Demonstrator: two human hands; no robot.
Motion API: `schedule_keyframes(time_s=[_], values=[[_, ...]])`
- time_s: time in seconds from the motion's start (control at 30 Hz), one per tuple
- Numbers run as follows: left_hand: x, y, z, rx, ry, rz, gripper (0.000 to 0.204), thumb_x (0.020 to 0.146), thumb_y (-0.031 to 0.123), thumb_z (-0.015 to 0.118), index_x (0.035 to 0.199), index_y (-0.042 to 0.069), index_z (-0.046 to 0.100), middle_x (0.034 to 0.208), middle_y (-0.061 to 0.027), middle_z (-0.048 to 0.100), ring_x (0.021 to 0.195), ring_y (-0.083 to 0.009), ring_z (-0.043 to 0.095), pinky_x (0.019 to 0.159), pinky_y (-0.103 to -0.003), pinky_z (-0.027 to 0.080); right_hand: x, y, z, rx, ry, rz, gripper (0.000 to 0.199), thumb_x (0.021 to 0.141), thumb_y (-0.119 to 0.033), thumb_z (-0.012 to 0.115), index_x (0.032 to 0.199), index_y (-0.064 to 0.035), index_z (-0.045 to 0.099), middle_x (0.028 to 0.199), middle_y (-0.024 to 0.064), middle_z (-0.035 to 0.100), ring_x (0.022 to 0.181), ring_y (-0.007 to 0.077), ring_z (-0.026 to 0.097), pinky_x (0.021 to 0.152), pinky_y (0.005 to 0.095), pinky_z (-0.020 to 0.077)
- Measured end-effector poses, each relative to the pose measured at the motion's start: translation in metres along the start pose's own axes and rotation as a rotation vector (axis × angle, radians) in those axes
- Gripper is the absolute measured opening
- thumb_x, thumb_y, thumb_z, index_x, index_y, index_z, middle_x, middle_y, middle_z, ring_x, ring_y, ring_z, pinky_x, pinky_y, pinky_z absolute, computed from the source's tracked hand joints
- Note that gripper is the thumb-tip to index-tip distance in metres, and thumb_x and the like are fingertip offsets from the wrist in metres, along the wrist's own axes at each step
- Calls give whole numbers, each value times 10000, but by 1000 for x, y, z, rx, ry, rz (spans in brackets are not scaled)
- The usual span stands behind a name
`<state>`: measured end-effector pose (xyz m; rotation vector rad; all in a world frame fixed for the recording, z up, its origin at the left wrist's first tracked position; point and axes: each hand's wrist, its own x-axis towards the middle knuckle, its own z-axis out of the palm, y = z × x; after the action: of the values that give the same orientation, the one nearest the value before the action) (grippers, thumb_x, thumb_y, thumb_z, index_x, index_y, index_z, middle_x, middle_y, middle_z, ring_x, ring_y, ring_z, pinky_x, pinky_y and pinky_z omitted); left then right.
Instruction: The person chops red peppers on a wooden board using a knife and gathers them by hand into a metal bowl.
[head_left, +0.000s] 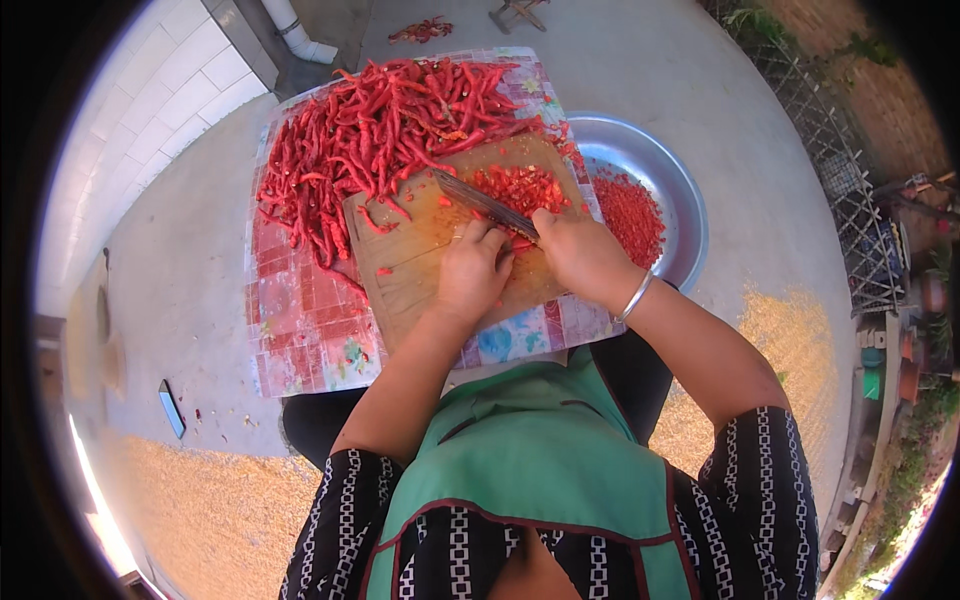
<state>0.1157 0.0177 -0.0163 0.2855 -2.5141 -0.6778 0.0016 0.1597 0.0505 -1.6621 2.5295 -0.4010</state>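
My right hand [585,256] is wrapped round the handle end of a knife [487,205]. Its long dark blade slants up and left across the wooden cutting board [410,270]. Just on the near side of the blade, my left hand [472,270] rests on the board with curled fingers, pressed on red chili peppers [519,242] that show in part beside its fingertips. Beyond the blade lies a mound of chopped chili [520,187]. Whole red chilies [385,125] are heaped across the far left of the table, some spilling onto the board.
A low table with a patterned plastic cover [300,330] carries the board. Right of it stands a wide metal basin [690,225] holding chopped chili. A phone [171,408] lies on the floor at left, and yellow grain [225,500] is spread nearby. A lattice fence [850,210] runs along the right.
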Motion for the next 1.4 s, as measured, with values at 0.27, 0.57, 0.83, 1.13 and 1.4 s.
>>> schedule_keyframes(time_s=[0.27, 0.57, 0.83, 1.13, 1.4], values=[[-6, -8, 8, -13, 64, -10, 149, 725, 119, 730, 848, 68, 661, 909, -112, 606, 862, -322, 598, 738, -417, 516, -19, -20, -44, -101, -82, -53, 108, 841, -43, 501, 927, 0, 454, 734, 214, 620, 633, 412, 630, 535, 486, 497], [-6, -7, 7, -89, 43, 1, 127, 738, 117, 715, 851, 76, 675, 957, -121, 634, 860, -326, 622, 745, -409, 518, -2, 0, 9, -128, 70, -78, 121, 830, -43, 521, 924, 1, 459, 776, 214, 625, 694, 401, 636, 608, 471, 513], [-11, -10, 5, -57, 52, -70, 131, 737, 117, 716, 850, 66, 675, 933, -133, 621, 863, -334, 616, 741, -414, 519, -7, -35, -48, -143, -217, -12, 110, 837, -48, 520, 927, -12, 469, 793, 206, 628, 704, 391, 646, 616, 474, 519], [-6, -9, 4, -115, 78, -48, 140, 736, 122, 720, 858, 74, 673, 917, -132, 603, 854, -339, 606, 734, -414, 516, 1, -13, -4, -119, 18, -14, 111, 841, -55, 508, 939, -10, 483, 770, 183, 650, 714, 355, 678, 612, 448, 537], [-11, -6, 5, -72, 60, -63, 138, 746, 130, 716, 865, 77, 669, 916, -109, 632, 849, -317, 616, 719, -408, 518, -3, -25, -12, -174, -154, -13, 108, 838, -54, 515, 931, -10, 482, 760, 194, 651, 691, 353, 676, 595, 447, 530]])
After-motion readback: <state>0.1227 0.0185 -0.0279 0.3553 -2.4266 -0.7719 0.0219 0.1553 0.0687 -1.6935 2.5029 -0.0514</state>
